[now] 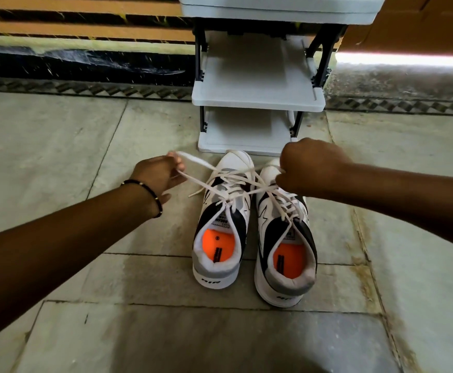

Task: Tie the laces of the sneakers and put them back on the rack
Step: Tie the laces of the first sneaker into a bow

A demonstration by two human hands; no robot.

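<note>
Two white, grey and black sneakers with orange insoles stand side by side on the floor, toes toward the rack: the left sneaker (221, 224) and the right sneaker (286, 238). My left hand (160, 175) pinches a white lace loop (193, 170) pulled out to the left of the left sneaker. Over the toe of the right sneaker, my right hand (310, 165) is closed on the other lace strand, pulling it to the right. The laces cross above the left sneaker's tongue. The right sneaker's laces lie loose.
A grey plastic shoe rack (257, 100) with black posts stands just beyond the toes, its lower shelves bare. The floor is stone tile (112, 332). A striped wall and dark skirting run behind at the left, and brown cardboard (408, 20) is at the top right.
</note>
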